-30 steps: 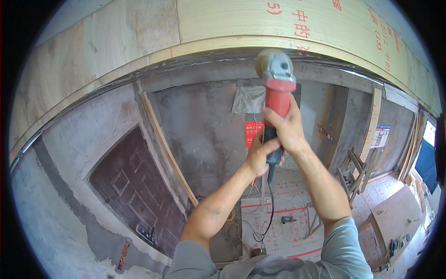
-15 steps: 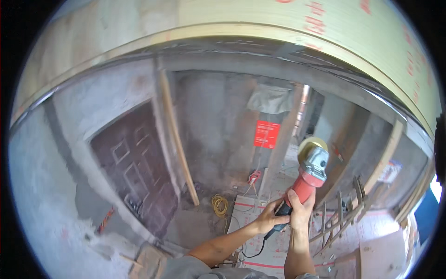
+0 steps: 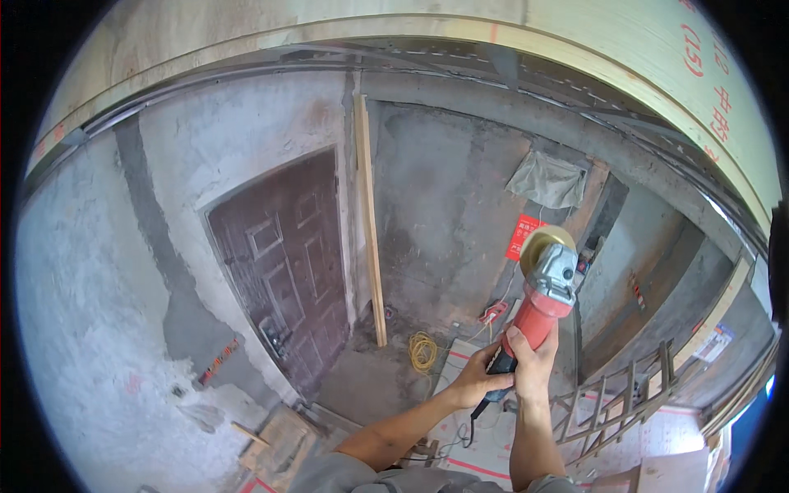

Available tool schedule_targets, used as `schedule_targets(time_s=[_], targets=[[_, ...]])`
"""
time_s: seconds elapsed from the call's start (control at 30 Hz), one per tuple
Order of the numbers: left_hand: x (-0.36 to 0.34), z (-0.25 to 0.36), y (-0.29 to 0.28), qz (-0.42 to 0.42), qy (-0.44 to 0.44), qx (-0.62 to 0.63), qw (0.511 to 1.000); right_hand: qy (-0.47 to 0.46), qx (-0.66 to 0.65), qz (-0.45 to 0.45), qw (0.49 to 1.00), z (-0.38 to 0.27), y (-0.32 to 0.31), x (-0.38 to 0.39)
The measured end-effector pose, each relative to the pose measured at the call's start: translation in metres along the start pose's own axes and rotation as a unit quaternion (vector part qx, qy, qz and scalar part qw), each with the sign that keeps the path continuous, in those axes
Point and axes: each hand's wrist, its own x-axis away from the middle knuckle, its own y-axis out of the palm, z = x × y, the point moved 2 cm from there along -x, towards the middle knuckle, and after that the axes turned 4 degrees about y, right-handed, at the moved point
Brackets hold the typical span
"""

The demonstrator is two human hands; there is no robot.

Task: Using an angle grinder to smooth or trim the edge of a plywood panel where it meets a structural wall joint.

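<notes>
An angle grinder [image 3: 538, 316] with a red body, a silver gear head and a gold-coloured disc [image 3: 542, 246] is held up in front of me, disc end uppermost. My left hand [image 3: 478, 380] is closed around its dark rear handle. Higher up, my right hand [image 3: 532, 361] wraps the red body, its thumb lying along it. A black power cord [image 3: 472, 429] hangs from the grinder's lower end. The disc is apart from the walls and the board overhead.
A pale wooden board [image 3: 460, 29] spans overhead on metal framing. Ahead are a brown panelled door [image 3: 283, 271], an upright timber [image 3: 370, 222] and a coiled yellow cable [image 3: 422, 352] on the floor. A wooden ladder [image 3: 616, 403] lies at the right, near white floor sheeting [image 3: 485, 460].
The view has turned left, so the door and timber now appear farther right. Both hands keep their grip on the grinder, which stays at nearly the same place in view.
</notes>
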Motion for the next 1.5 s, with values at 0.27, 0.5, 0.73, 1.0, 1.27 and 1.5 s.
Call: schedule_targets(time_s=[0.27, 0.5, 0.73, 1.0, 1.27, 1.5], targets=[[0.019, 0.07, -0.162, -0.079, -0.039, 0.113, 0.99, -0.041, 0.066, 0.038, 0.996, 0.012, 0.172, -0.006], [-0.009, 0.128, -0.15, -0.096, 0.057, 0.122, 0.986, -0.076, 0.06, 0.058, 0.994, -0.014, 0.191, -0.02], [-0.063, 0.166, -0.113, -0.126, 0.078, 0.136, 0.98, -0.142, 0.078, 0.015, 0.987, -0.076, 0.177, -0.06], [-0.111, 0.231, -0.099, -0.136, 0.148, 0.081, 0.976, -0.237, 0.135, -0.013, 0.962, -0.136, 0.192, -0.115], [-0.143, 0.25, -0.095, -0.154, 0.157, 0.081, 0.972, -0.243, 0.139, 0.105, 0.954, -0.154, 0.195, -0.134], [-0.15, 0.254, -0.112, -0.137, 0.157, 0.102, 0.973, -0.255, 0.184, 0.113, 0.943, -0.151, 0.214, -0.144]])
